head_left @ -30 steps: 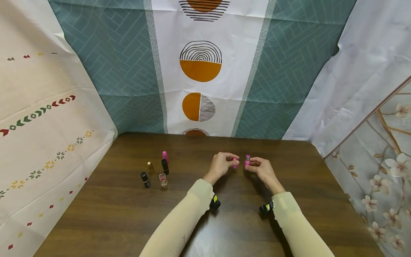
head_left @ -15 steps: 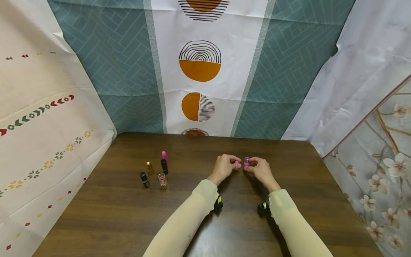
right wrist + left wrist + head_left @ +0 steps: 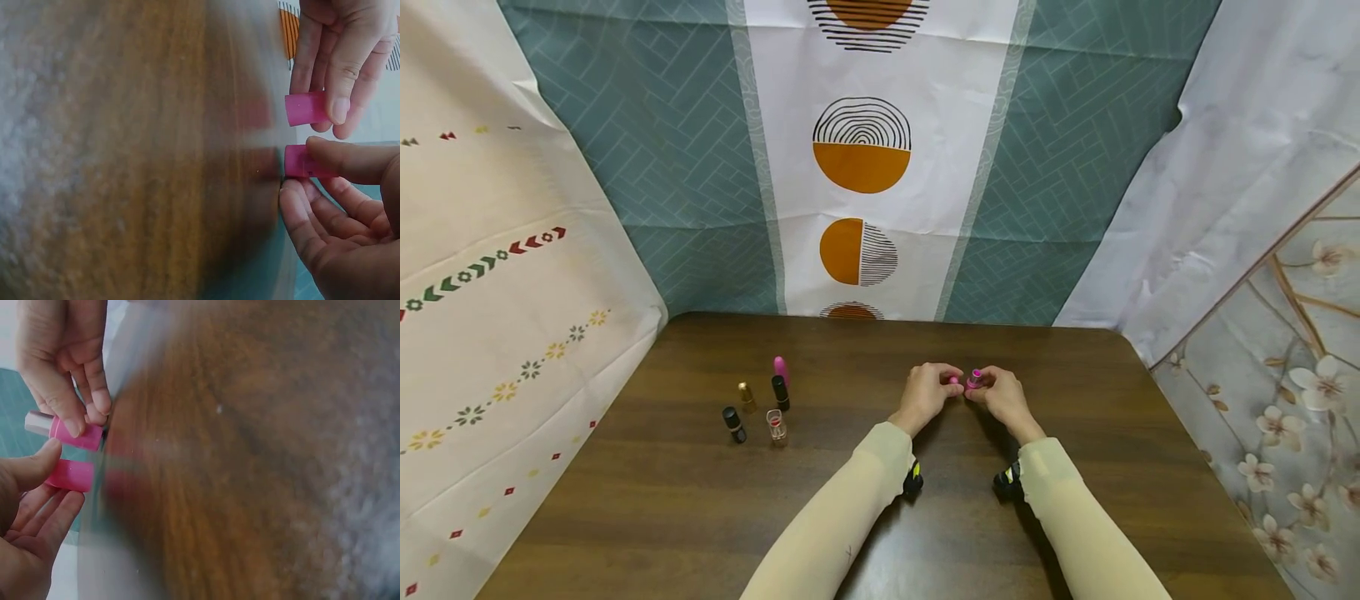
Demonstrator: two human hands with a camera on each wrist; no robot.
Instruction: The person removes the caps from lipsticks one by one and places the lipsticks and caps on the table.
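In the head view my left hand [image 3: 922, 393] pinches a pink lipstick cap [image 3: 953, 381] between thumb and fingers. Just to its right, my right hand [image 3: 1006, 398] holds an uncapped pink lipstick [image 3: 973, 379] by its base, silver collar up and tilted slightly. The left wrist view shows the cap [image 3: 72, 475] and the lipstick [image 3: 75, 433] side by side with a narrow gap, the silver collar [image 3: 39, 423] bare. From the right wrist, the pink base [image 3: 300, 161] lies under my thumb, and the collar is hidden behind the fingers.
Several lipsticks stand at the left of the wooden table [image 3: 662, 500]: a pink one [image 3: 781, 367], a black one [image 3: 780, 392], a gold one [image 3: 746, 397], a black one with a band [image 3: 734, 424] and a clear-capped one [image 3: 777, 426]. Patterned cloths hang behind and beside the table.
My left hand has moved right with the cap and my right hand slightly left, bringing cap and lipstick closer together. The lipstick has gone from upright to slightly tilted.
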